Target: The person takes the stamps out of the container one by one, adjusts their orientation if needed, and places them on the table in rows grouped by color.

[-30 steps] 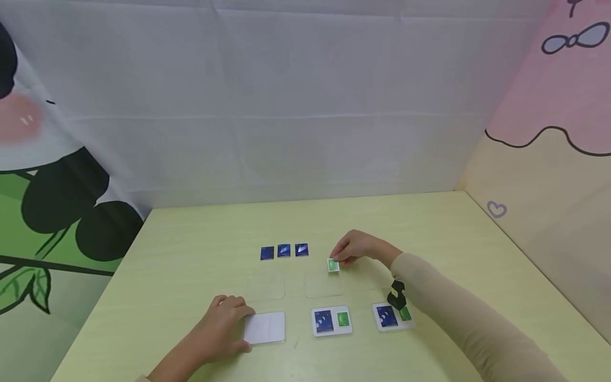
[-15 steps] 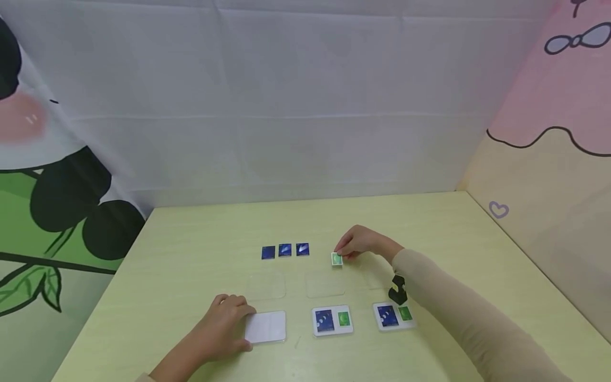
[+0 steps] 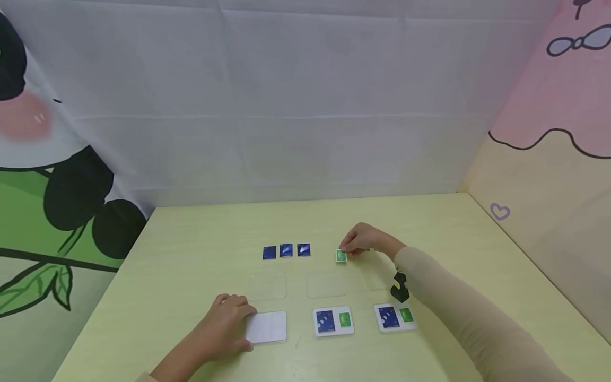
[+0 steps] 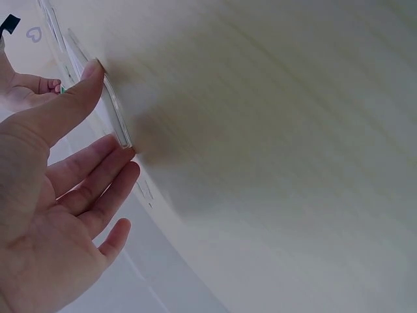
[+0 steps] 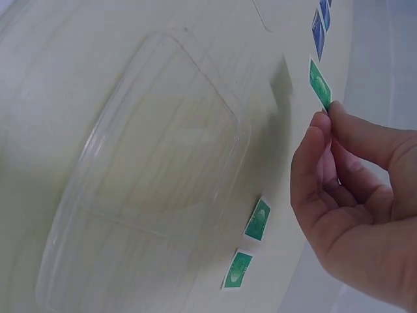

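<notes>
My left hand [image 3: 224,329] holds the left side of a flat white plastic case [image 3: 266,327], thumb at its near corner and fingers at its far corner. The case's face is plain white. Farther back, my right hand [image 3: 365,238] pinches a small green card [image 3: 341,256] with a white border between thumb and fingertips. The right wrist view shows this green card [image 5: 319,83] raised above the table, its shadow beside it. Two similar green cards [image 5: 258,220] lie on the table below the hand; the right hand hides them in the head view.
Clear plastic lids [image 3: 326,284] lie in a row across the middle. Three small dark blue cards [image 3: 286,250] lie behind them. Nearer stand two white cases [image 3: 333,321] [image 3: 395,317], each bearing a blue picture and a green one. A white cloth wall closes the back.
My right hand has moved slightly back and to the right with the green card, away from the clear lids. The left hand stays on the white case.
</notes>
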The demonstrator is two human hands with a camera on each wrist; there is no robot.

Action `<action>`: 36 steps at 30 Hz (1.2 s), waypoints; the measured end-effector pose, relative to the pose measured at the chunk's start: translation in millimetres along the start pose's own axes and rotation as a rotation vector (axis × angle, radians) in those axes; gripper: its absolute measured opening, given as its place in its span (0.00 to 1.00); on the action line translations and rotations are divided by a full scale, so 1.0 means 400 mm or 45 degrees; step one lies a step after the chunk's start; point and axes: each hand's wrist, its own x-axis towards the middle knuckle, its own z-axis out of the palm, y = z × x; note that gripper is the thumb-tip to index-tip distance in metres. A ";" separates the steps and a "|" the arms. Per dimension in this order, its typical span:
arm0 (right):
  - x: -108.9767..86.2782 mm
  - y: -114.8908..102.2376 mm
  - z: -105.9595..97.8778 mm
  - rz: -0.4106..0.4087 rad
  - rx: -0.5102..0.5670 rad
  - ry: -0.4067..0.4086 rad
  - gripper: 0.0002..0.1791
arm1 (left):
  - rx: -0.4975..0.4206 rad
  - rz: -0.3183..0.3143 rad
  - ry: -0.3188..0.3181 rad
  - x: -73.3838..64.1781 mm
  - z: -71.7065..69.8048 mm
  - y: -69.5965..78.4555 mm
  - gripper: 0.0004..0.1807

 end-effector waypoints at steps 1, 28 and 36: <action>0.002 0.001 -0.001 0.000 -0.004 0.004 0.10 | 0.001 0.000 0.000 0.000 0.000 0.000 0.30; 0.012 0.028 -0.016 -0.018 -0.139 0.169 0.08 | 0.019 0.004 0.008 -0.005 -0.001 0.001 0.30; 0.025 0.043 -0.021 -0.013 -0.174 0.197 0.07 | 0.009 0.000 0.020 -0.010 -0.001 0.002 0.30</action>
